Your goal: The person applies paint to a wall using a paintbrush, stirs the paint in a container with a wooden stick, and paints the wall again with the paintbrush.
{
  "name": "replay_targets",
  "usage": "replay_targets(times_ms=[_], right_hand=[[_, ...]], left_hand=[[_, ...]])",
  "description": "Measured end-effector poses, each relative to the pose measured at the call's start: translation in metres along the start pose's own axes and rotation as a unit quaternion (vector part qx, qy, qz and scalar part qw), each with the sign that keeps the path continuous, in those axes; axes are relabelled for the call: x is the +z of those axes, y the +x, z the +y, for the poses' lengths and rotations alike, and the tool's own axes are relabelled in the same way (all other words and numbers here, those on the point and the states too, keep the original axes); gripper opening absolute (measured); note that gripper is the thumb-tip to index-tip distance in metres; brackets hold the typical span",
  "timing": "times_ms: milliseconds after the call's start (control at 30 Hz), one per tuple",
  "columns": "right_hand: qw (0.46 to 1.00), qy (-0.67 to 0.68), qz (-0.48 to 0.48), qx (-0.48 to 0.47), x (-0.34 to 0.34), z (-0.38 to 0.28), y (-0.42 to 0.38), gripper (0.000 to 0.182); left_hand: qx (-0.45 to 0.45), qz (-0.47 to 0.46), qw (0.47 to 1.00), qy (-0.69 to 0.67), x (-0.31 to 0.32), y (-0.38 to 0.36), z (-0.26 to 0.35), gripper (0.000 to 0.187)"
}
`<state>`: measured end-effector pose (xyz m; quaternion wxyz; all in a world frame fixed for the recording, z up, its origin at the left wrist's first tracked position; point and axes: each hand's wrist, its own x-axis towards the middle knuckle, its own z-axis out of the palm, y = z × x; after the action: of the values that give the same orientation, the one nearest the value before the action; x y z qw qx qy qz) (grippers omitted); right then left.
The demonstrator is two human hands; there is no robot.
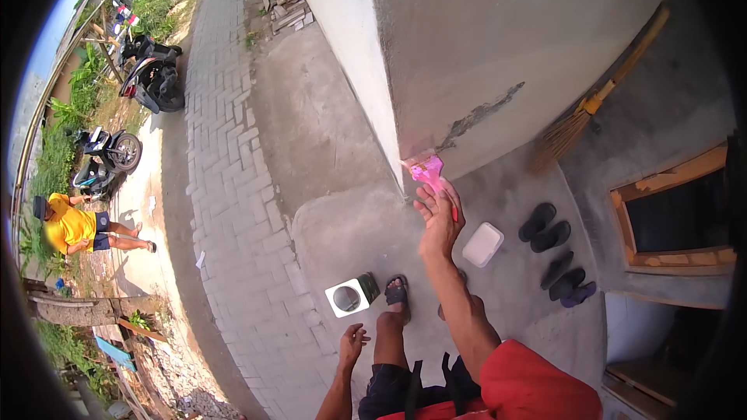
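Observation:
My right hand [440, 218] is closed around the handle of a pink paintbrush [426, 171]. The brush's wide end meets the lower part of the wall [459, 47] at its corner, where a pinkish patch shows. Lower down, my left hand [354, 342] hangs with loosely bent fingers and nothing in it. Close to that hand, a square tin [347, 298] with a white top and a round opening stands on the concrete; what is inside cannot be made out. Beside my right forearm lies a white rectangular box or lid [483, 245].
Several dark sandals [556, 235] lie at the right. A broom [580, 120] leans near the wall, beside a wood-framed opening [622, 218]. Brick paving [233, 163] runs along the left. Beyond it are a person in a yellow shirt [74, 222] and parked motorbikes [156, 82].

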<state>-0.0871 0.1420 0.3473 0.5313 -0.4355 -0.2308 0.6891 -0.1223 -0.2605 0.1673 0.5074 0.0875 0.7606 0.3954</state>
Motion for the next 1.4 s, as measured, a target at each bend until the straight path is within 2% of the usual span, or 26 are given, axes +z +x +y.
replay_targets(times_ms=[133,200,267,300,333,367,433,467,567,667,767,867,900,967,1000,1067,1100,1133,1200,1267,1333,1400], right_hand=[[0.998,0.033,-0.044,-0.038,0.016,-0.071,-0.028,0.042],[0.989,0.05,-0.099,-0.099,0.014,-0.084,-0.029,0.041],[0.992,0.034,-0.076,-0.093,-0.002,-0.06,-0.026,0.04],[0.999,0.011,-0.015,-0.044,-0.012,-0.039,-0.021,0.04],[0.999,-0.01,0.044,0.004,-0.019,-0.02,-0.012,0.039],[0.999,-0.008,0.044,0.005,-0.025,-0.002,-0.002,0.039],[0.993,-0.034,0.088,0.066,-0.03,0.02,0.011,0.04],[0.993,-0.031,0.088,0.066,-0.021,0.015,0.013,0.04],[0.996,-0.035,0.042,0.072,0.009,-0.016,0.006,0.041],[0.999,-0.009,0.006,0.036,0.039,-0.07,-0.019,0.044],[0.998,0.038,-0.045,-0.012,0.052,-0.123,-0.053,0.047],[0.995,0.065,-0.062,-0.046,0.049,-0.132,-0.058,0.046],[0.995,0.064,-0.061,-0.044,0.044,-0.125,-0.057,0.046],[0.999,-0.016,0.044,-0.006,0.028,-0.086,-0.041,0.044],[0.999,-0.015,0.047,-0.007,0.024,-0.069,-0.033,0.044],[0.995,-0.025,0.084,0.048,0.026,-0.049,-0.02,0.042],[0.996,-0.019,0.073,0.046,0.035,-0.053,-0.018,0.041],[0.996,-0.016,0.075,0.043,0.049,-0.065,-0.018,0.041],[1.0,-0.021,0.015,0.001,0.076,-0.104,-0.041,0.042],[1.0,0.0,-0.005,-0.009,0.092,-0.147,-0.069,0.043],[0.999,0.018,-0.03,-0.018,0.092,-0.162,-0.081,0.044],[0.991,0.052,-0.081,-0.088,0.085,-0.166,-0.087,0.047]], left_hand=[[-0.058,0.036,0.997,0.019,-0.041,-0.054,-0.014,0.039],[-0.065,0.071,0.995,0.023,-0.057,-0.064,-0.011,0.035],[-0.052,0.085,0.995,0.015,-0.08,-0.066,-0.002,0.042],[-0.044,0.104,0.994,0.0,-0.1,-0.063,0.003,0.046],[-0.053,0.161,0.984,-0.05,-0.123,-0.06,0.015,0.058],[-0.067,0.244,0.96,-0.119,-0.155,-0.055,0.02,0.069],[-0.087,0.381,0.892,-0.226,-0.23,-0.051,0.038,0.074],[-0.098,0.427,0.857,-0.27,-0.273,-0.047,0.05,0.076],[-0.026,0.499,0.779,-0.378,-0.382,-0.062,0.1,0.078],[0.035,0.521,0.726,-0.448,-0.461,-0.075,0.15,0.085],[0.081,0.524,0.718,-0.451,-0.485,-0.096,0.205,0.084],[0.116,0.497,0.727,-0.46,-0.522,-0.101,0.216,0.087],[0.114,0.498,0.727,-0.459,-0.54,-0.103,0.217,0.087],[0.103,0.482,0.702,-0.514,-0.567,-0.101,0.218,0.087],[0.103,0.481,0.704,-0.513,-0.568,-0.104,0.223,0.087],[0.083,0.498,0.692,-0.515,-0.566,-0.113,0.236,0.082],[0.061,0.503,0.669,-0.543,-0.568,-0.114,0.24,0.081],[0.062,0.5,0.672,-0.543,-0.57,-0.111,0.241,0.081],[0.064,0.482,0.673,-0.557,-0.574,-0.114,0.23,0.084],[0.025,0.46,0.664,-0.589,-0.58,-0.105,0.221,0.083],[0.018,0.462,0.666,-0.585,-0.571,-0.094,0.209,0.085],[0.008,0.44,0.681,-0.586,-0.558,-0.09,0.201,0.086]])
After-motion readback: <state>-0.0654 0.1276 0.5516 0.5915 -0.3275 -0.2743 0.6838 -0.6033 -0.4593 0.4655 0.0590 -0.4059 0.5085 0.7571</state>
